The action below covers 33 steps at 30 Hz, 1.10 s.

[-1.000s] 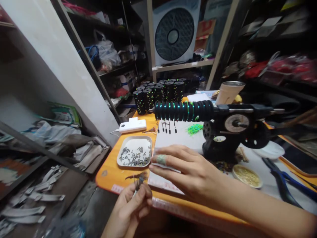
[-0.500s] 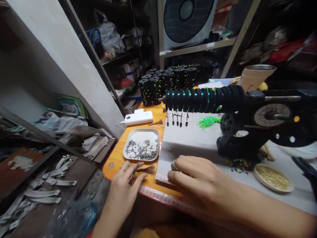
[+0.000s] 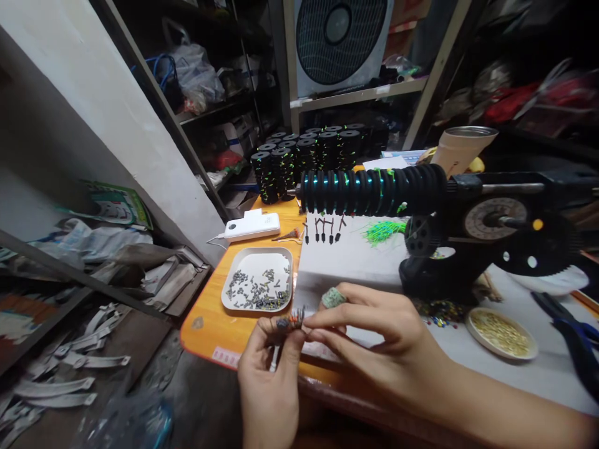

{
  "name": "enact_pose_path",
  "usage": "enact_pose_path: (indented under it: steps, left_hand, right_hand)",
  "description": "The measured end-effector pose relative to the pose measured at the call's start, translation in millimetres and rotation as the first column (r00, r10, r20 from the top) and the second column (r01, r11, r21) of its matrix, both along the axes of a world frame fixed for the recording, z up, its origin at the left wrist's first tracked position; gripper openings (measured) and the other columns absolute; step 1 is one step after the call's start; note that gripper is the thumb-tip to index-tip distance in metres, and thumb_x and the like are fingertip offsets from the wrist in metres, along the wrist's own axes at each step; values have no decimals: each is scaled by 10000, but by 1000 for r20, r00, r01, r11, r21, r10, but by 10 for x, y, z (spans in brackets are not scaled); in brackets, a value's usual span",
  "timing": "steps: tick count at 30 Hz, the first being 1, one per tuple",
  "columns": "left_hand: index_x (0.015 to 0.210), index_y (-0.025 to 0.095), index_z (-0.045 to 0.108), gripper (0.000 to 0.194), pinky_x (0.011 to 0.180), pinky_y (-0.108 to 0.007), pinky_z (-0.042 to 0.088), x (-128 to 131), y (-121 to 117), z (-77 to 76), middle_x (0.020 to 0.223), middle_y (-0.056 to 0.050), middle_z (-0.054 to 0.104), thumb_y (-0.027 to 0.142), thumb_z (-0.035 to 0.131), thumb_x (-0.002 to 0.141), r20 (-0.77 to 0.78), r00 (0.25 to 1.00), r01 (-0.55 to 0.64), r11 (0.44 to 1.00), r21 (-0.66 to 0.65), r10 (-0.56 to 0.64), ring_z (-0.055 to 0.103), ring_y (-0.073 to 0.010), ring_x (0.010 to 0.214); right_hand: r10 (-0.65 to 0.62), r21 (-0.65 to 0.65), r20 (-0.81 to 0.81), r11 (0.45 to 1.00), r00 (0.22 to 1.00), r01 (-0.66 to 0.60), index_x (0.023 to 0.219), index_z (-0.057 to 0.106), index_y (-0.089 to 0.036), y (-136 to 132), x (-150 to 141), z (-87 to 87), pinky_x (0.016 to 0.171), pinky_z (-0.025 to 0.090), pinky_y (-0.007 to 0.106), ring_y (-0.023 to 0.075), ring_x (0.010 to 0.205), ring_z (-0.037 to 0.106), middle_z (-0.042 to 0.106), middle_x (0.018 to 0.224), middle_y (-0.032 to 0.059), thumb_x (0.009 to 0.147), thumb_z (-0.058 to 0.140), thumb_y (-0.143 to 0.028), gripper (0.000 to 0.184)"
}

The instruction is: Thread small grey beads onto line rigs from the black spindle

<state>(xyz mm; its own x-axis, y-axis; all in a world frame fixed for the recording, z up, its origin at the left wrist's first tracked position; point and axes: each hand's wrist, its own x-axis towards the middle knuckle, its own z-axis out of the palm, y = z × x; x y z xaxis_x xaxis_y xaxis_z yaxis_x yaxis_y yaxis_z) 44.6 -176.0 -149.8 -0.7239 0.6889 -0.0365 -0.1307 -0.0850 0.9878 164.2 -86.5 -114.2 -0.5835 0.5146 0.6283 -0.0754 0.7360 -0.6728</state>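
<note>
My left hand (image 3: 271, 380) is raised over the near edge of the orange table (image 3: 210, 324), fingers closed on a small bundle of thin dark pieces with a white stem (image 3: 287, 324). My right hand (image 3: 374, 340) meets it from the right, thumb and finger pinching at the same bundle; a green wrap (image 3: 333, 297) covers one fingertip. Just beyond the hands lies a white square tray (image 3: 259, 287) holding several small grey metal bits. A black winding machine (image 3: 468, 237) carries a row of black spools (image 3: 369, 189) with green thread on its shaft.
Stacked black spools (image 3: 309, 159) stand at the table's back, with a white power bank (image 3: 251, 226), a green thread tuft (image 3: 381, 232), a dish of yellow beads (image 3: 500, 333) and pliers (image 3: 571, 330). Cluttered shelves (image 3: 93, 262) on the left, a fan (image 3: 337, 37) behind.
Both hands lay flat on the table edge half a second ago; now they are lifted and pinching the small bundle together. The view shifted slightly.
</note>
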Motion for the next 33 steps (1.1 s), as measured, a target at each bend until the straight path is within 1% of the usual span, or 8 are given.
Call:
enact_pose_path:
  steps: [6, 9, 11, 14, 17, 25, 30, 33]
  left_hand:
    - [669, 211, 662, 281, 675, -221, 517, 168, 89, -78, 663, 31, 636, 407, 855, 607, 21, 995, -102, 990, 98, 101, 593, -132, 668]
    - [642, 214, 664, 294, 661, -196, 508, 210, 90, -95, 662, 34, 630, 439, 850, 599, 18, 993, -116, 982, 151, 115, 580, -114, 659]
    - [718, 219, 696, 321, 613, -166, 494, 217, 70, -89, 711, 23, 664, 462, 853, 579, 113, 987, -126, 984, 122, 112, 591, -102, 661]
    - [786, 197, 708, 368, 425, -97, 360, 187, 18, -50, 652, 21, 645, 455, 866, 575, 331, 944, -41, 994, 101, 6, 482, -31, 479]
    - [710, 160, 679, 353, 375, -78, 236, 124, -37, 15, 539, 46, 550, 416, 882, 576, 445, 889, 56, 990, 133, -110, 319, 17, 388]
    - [684, 138, 684, 398, 381, -92, 203, 26, -125, 58, 507, 34, 527, 414, 913, 511, 445, 888, 101, 993, 53, -114, 283, 24, 390]
    - [650, 126, 634, 385, 388, -92, 172, 27, -122, 8, 532, 34, 514, 416, 880, 588, 467, 855, 217, 973, 74, -226, 264, 25, 404]
    - [679, 133, 622, 376, 389, -92, 170, 71, -103, -17, 553, 44, 508, 406, 871, 610, 482, 841, 232, 968, 92, -247, 259, 23, 411]
  right_hand:
    - [-51, -88, 33, 995, 998, 54, 863, 766, -173, 20, 4, -18, 521, 422, 217, 110, 558, 541, 647, 639, 13, 852, 681, -158, 88]
    - [-23, -67, 30, 997, 999, 25, 851, 732, -142, 0, 8, -17, 528, 409, 220, 110, 576, 522, 591, 641, 12, 857, 641, -125, 93]
    - [-15, -37, 24, 999, 1000, 16, 834, 694, -129, -20, 12, -16, 543, 402, 217, 109, 598, 513, 565, 656, 10, 855, 616, -97, 87]
    - [14, -25, 29, 1000, 999, -14, 808, 662, -125, -37, 29, -9, 545, 391, 203, 98, 604, 501, 562, 672, 9, 857, 608, -83, 83]
    - [80, -38, 46, 996, 996, -78, 832, 684, -122, -15, 69, -3, 534, 389, 201, 100, 597, 500, 561, 666, 13, 873, 614, -104, 83]
    - [49, 8, 128, 999, 991, -50, 916, 708, -144, 115, 247, -81, 545, 409, 221, 124, 640, 527, 558, 755, 45, 893, 554, -67, 174]
    - [59, -3, 152, 998, 987, -59, 932, 699, -149, 75, 293, -124, 559, 431, 221, 130, 668, 541, 562, 783, 53, 901, 539, -76, 179]
    - [41, -47, 114, 998, 993, -36, 913, 701, -157, 9, 269, -127, 555, 410, 224, 124, 642, 531, 583, 720, 31, 893, 592, -95, 128]
